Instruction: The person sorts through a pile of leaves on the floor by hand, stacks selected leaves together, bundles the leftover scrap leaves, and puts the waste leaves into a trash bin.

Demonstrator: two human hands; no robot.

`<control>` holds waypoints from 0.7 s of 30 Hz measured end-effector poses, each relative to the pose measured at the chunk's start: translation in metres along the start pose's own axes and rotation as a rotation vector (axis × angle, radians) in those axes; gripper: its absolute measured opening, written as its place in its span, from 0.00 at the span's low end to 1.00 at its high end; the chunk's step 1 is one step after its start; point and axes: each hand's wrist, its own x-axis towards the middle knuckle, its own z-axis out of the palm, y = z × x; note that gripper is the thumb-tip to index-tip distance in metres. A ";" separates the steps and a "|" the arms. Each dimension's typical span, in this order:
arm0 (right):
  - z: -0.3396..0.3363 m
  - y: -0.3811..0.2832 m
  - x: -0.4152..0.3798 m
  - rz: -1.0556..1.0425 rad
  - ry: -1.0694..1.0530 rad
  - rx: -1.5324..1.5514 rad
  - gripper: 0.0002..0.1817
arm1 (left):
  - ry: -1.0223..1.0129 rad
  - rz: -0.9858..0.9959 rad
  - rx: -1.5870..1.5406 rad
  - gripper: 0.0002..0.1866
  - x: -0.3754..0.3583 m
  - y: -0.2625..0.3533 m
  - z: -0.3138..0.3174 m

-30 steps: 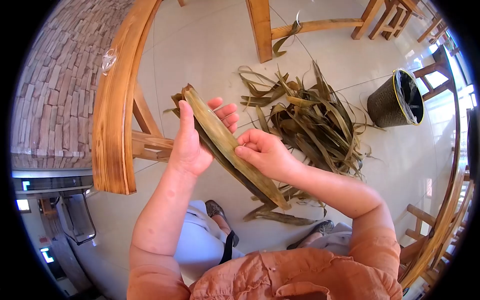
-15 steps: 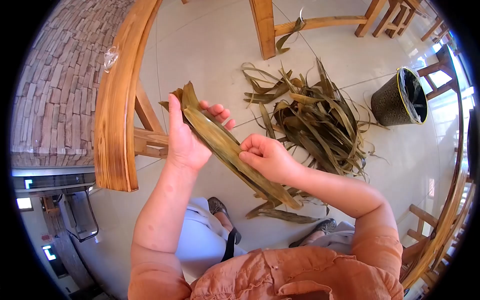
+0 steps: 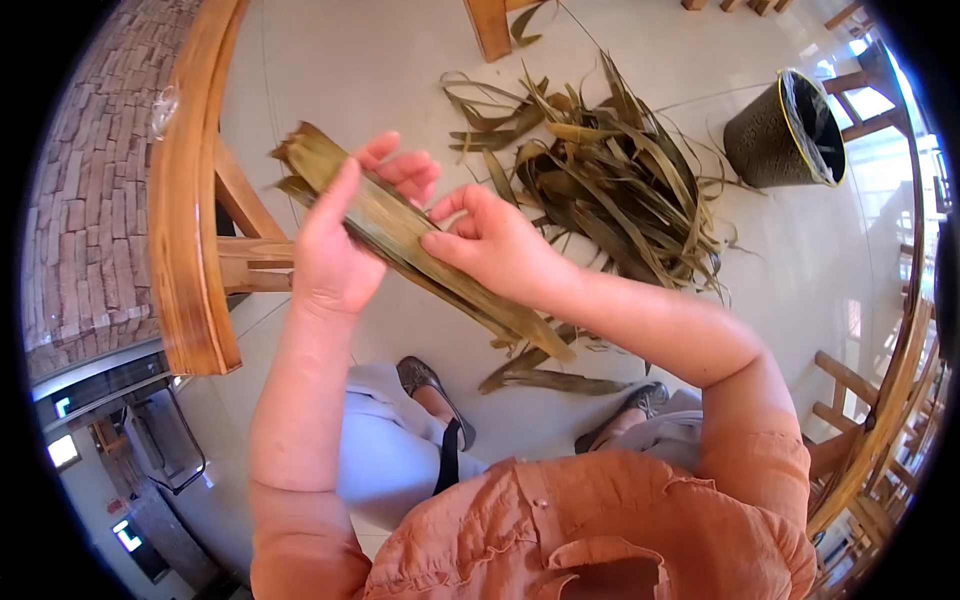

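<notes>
A stack of long, dried olive-brown leaves (image 3: 400, 222) slants across in front of me, its upper end pointing left. My left hand (image 3: 345, 235) supports it from beneath, the thumb lying over the near edge and the fingers showing past the far edge. Against the middle of the stack, my right hand (image 3: 480, 240) pinches the leaf edge between thumb and bent fingers. On the floor beyond lies a big tangled heap of similar leaves (image 3: 620, 180). A few loose leaves (image 3: 555, 382) rest nearer my feet, below the stack's lower end.
A wooden bench (image 3: 185, 220) runs along the left, with a clear plastic scrap (image 3: 165, 110) on it. At right stands a dark patterned bin (image 3: 765, 140) with a plastic liner. Wooden furniture (image 3: 845, 390) lines the right edge. My shoes (image 3: 430, 385) are on the tiled floor.
The leaf stack and both hands have shifted up and left in view. My right hand has moved along the stack, closer to my left hand. The surroundings sit higher and further left.
</notes>
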 end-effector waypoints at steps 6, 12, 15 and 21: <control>-0.005 0.001 -0.001 -0.322 0.098 -0.512 0.13 | -0.138 -0.006 -0.269 0.23 0.000 0.005 -0.003; -0.006 0.006 -0.004 -0.085 -0.213 -0.245 0.13 | -0.195 0.066 -0.123 0.23 -0.001 0.008 -0.004; -0.001 0.015 -0.009 -0.106 -0.214 -0.102 0.13 | -0.078 0.127 0.044 0.23 -0.006 0.005 -0.001; -0.009 0.062 -0.033 -0.020 -0.288 -0.360 0.09 | 0.259 0.268 0.190 0.19 -0.011 0.042 -0.018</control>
